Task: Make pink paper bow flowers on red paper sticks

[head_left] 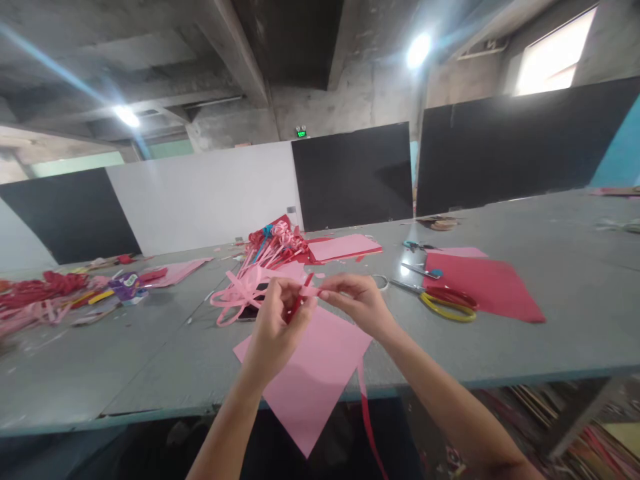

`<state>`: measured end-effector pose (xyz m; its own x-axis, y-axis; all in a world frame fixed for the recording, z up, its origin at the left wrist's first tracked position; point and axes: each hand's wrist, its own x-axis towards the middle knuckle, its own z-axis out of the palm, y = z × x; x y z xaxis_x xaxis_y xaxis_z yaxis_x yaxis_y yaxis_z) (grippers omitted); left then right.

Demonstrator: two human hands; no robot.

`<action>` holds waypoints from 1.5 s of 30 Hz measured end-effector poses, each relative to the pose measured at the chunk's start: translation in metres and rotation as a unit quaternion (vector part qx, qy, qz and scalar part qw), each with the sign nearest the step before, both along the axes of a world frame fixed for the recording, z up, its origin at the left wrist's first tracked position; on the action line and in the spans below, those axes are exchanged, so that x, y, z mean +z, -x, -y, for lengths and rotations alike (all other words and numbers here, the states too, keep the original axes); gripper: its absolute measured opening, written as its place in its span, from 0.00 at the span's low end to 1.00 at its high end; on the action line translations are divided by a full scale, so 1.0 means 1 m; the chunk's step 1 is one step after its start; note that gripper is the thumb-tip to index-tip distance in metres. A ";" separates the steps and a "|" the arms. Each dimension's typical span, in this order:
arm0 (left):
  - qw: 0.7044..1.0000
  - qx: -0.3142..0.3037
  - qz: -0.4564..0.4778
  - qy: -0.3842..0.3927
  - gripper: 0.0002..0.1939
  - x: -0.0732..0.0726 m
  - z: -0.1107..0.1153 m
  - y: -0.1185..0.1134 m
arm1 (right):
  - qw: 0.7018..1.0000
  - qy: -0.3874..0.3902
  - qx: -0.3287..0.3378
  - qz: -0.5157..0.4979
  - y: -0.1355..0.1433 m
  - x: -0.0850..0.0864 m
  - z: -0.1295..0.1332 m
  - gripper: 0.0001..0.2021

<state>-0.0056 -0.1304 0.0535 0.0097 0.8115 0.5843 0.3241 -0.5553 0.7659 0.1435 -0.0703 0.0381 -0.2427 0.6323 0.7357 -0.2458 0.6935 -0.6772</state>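
Note:
My left hand (281,327) is closed around a thin red stick-like piece (299,301), its thumb and fingers pressed together. Across that piece runs a narrow pink paper strip (311,291), whose other end my right hand (361,301) pinches between thumb and fingertips. Both hands are held close together, above a pink paper sheet (315,373) that lies cornerwise over the table's front edge. A long pink and red strip (367,413) hangs down past that edge, right of the sheet. Loops of pink strip (240,295) lie just left of my hands, partly covering a dark flat object (247,315).
Scissors with yellow and red handles (450,308) lie at right beside red paper (493,287). Behind them are teal-handled scissors (417,246). Pink sheets (345,247) and a bundle of red and pink paper-topped sticks (280,240) lie ahead. A purple packet (126,287) is left, near red strips.

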 end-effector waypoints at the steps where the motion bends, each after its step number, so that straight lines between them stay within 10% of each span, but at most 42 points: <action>1: 1.000 0.010 0.007 -0.004 0.10 -0.001 -0.001 0.000 | 1.000 -0.010 -0.009 0.006 0.000 0.000 0.000 0.06; 15: 0.998 -0.016 0.055 -0.002 0.12 -0.001 0.009 -0.006 | 0.998 -0.035 -0.053 0.011 0.001 0.010 0.022 0.03; 24: 0.994 0.100 0.005 -0.049 0.15 0.003 0.010 -0.002 | 0.996 -0.041 -0.075 0.026 0.002 0.006 0.018 0.03; 45: 0.997 0.049 -0.044 -0.032 0.13 -0.001 0.013 -0.005 | 0.993 -0.067 -0.089 0.037 -0.001 0.010 0.028 0.04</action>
<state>-0.0010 -0.1432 0.0521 -0.0135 0.7721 0.6354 0.4440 -0.5647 0.6957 0.1441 -0.0988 0.0482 -0.1921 0.5672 0.8009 -0.0649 0.8070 -0.5870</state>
